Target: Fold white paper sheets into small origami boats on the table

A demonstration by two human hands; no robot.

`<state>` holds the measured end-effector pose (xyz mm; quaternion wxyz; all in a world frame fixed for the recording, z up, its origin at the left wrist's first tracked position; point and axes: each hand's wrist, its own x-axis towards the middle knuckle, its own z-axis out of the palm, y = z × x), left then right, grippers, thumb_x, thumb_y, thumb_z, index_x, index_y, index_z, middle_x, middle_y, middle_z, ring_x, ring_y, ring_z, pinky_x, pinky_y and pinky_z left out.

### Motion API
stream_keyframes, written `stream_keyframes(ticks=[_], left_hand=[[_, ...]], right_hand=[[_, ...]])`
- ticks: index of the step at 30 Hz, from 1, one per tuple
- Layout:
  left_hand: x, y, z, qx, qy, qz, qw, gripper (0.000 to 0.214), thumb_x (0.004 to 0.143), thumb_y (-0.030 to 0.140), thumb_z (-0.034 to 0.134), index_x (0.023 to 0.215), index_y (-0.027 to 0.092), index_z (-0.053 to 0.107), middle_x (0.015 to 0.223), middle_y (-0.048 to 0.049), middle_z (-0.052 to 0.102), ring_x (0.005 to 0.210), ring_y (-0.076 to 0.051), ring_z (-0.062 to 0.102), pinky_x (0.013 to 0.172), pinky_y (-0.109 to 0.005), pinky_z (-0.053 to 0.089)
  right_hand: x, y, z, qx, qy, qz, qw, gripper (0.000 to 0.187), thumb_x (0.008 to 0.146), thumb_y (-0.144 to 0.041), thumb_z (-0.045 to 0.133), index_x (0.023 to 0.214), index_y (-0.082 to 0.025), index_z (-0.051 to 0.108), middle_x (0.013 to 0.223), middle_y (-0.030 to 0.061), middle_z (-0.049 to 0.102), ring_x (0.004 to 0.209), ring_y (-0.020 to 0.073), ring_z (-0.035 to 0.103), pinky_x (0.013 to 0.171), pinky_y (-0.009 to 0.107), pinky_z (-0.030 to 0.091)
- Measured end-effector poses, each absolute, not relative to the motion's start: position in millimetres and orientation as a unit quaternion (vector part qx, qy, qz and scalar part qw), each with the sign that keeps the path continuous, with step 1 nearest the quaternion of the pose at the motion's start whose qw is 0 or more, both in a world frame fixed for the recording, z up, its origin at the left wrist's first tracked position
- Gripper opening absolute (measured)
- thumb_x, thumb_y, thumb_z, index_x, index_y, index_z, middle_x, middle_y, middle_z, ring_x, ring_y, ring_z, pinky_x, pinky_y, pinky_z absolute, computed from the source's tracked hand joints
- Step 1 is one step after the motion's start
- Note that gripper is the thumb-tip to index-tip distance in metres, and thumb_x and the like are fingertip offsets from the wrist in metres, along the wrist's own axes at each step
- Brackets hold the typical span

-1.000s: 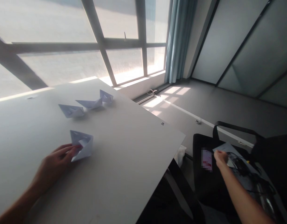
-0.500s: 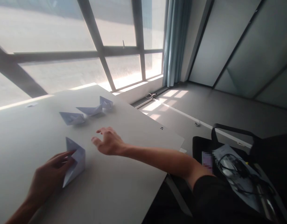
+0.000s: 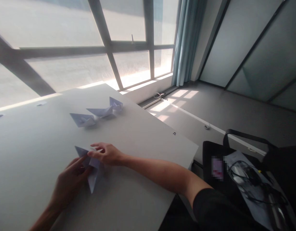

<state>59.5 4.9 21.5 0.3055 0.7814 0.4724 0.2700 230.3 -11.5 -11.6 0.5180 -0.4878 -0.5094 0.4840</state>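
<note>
A half-folded white paper piece (image 3: 92, 175) lies on the white table (image 3: 138, 150) near the front. My left hand (image 3: 69, 183) grips it from below, fingers pinched on its lower fold. My right hand (image 3: 105, 154) reaches across and pinches its upper edge. Three finished paper boats stand farther back: one (image 3: 82, 120) on the left, one (image 3: 101, 112) in the middle, one (image 3: 116, 104) on the right.
The table's right edge drops off to a black chair (image 3: 246, 154) that carries papers, cables and a phone (image 3: 217, 167). Beyond the table are a large window, a blue curtain (image 3: 187, 41) and grey floor with a cable strip.
My right hand came from the chair, crossed over the table and now pinches the folded paper. My left hand kept hold and the paper has turned and shifted nearer.
</note>
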Motion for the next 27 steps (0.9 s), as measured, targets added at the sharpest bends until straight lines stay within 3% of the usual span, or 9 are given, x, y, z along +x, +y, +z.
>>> stream_keyframes(ticks=[7,11,16,20,27], left_hand=[[60.2,9.4,20.2,0.798,0.448,0.274,0.298,0.049,0.067,0.054,0.068,0.103,0.021,0.071,0.106,-0.0043,0.070,0.085,-0.025,0.068,0.063,-0.027,0.056],[57.8,10.6,17.3,0.804,0.430,0.264,0.313,0.047,0.070,0.050,0.068,0.105,0.019,0.071,0.112,-0.0058,0.068,0.087,-0.026,0.068,0.065,-0.027,0.056],[59.8,3.6,13.9,0.767,0.439,0.293,0.365,0.058,0.075,0.053,0.066,0.122,0.018,0.067,0.118,-0.0080,0.066,0.081,-0.022,0.068,0.064,-0.027,0.056],[54.1,-11.6,9.8,0.721,0.470,0.288,0.420,0.068,0.076,0.056,0.064,0.130,0.016,0.063,0.104,-0.0085,0.072,0.077,-0.023,0.069,0.059,-0.028,0.055],[43.6,-51.4,3.2,0.694,0.490,0.381,0.366,0.039,0.086,0.046,0.059,0.110,0.018,0.072,0.102,-0.0099,0.072,0.087,-0.027,0.070,0.070,-0.032,0.057]], right_hand=[[224.3,-11.2,-15.5,-0.490,-0.531,0.451,0.524,0.061,0.084,-0.054,0.070,0.136,-0.024,0.059,0.126,0.0094,0.066,0.096,0.0220,0.068,0.081,0.030,0.054],[227.0,-11.6,-13.6,-0.474,-0.546,0.461,0.514,0.062,0.083,-0.046,0.072,0.139,-0.025,0.056,0.128,0.0064,0.065,0.101,0.0215,0.066,0.083,0.029,0.053],[227.7,-15.8,-6.5,-0.455,-0.520,0.472,0.548,0.035,0.096,-0.032,0.049,0.125,-0.023,0.067,0.120,0.0036,0.069,0.112,0.0207,0.061,0.097,0.033,0.047],[215.5,-30.0,-2.7,-0.441,-0.424,0.539,0.579,0.036,0.094,-0.039,0.051,0.118,-0.021,0.070,0.113,0.0054,0.071,0.108,0.0227,0.062,0.093,0.035,0.048],[195.1,-70.4,-1.8,-0.391,-0.245,0.700,0.545,0.051,0.080,-0.038,0.061,0.129,-0.023,0.064,0.096,0.0045,0.074,0.082,0.0228,0.067,0.078,0.037,0.053]])
